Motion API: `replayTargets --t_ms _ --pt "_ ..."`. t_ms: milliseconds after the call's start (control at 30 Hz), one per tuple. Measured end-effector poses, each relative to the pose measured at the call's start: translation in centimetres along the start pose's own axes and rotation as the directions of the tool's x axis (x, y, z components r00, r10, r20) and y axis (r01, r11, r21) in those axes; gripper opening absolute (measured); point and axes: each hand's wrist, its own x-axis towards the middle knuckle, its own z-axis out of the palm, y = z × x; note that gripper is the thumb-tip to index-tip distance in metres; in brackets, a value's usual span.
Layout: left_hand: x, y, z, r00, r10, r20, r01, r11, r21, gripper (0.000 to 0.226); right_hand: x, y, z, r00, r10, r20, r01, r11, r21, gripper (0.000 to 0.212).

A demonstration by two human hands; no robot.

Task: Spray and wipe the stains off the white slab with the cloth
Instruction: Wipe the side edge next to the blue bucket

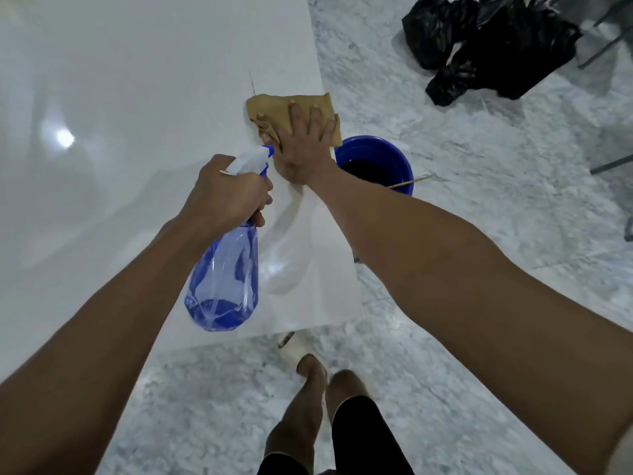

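Observation:
The glossy white slab (120,138) fills the left half of the view. A tan cloth (274,106) lies on it near its right edge. My right hand (303,145) presses flat on the cloth with fingers spread. My left hand (227,193) grips the neck and trigger of a clear blue spray bottle (222,279), held above the slab with its white nozzle pointing toward the cloth. A little blue liquid sits in the bottle's base. A thin dark line marks the slab just beyond the cloth.
A blue bucket (375,162) with dark water and a thin stick stands on the marble floor (479,166) right beside the slab's edge. Black plastic bags (493,46) lie at the upper right. My legs and feet are at the slab's near corner.

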Motion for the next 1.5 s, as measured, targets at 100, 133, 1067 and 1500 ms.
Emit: replayTargets --t_ms 100,133,1067,1500 --pt "-1.5 -1.0 0.7 1.000 0.008 0.000 -0.008 1.000 0.013 0.026 -3.0 -0.4 1.4 0.999 0.028 -0.029 -0.030 0.998 -0.055 0.055" --pt "-2.1 -1.3 0.9 1.000 0.008 0.000 -0.008 1.000 0.021 0.026 -4.1 -0.5 1.8 0.999 0.022 -0.034 -0.024 0.998 -0.060 0.055" --pt "-27.1 -10.2 4.1 0.997 0.055 0.057 -0.058 0.997 0.056 0.024 -36.8 -2.5 6.6 0.977 0.017 0.213 -0.037 0.995 0.090 0.051" --pt "-27.7 0.2 3.0 0.982 0.162 0.100 -0.169 0.983 0.075 0.024 -36.1 5.0 -6.4 0.952 0.243 0.184 -0.046 -0.481 0.876 0.068"
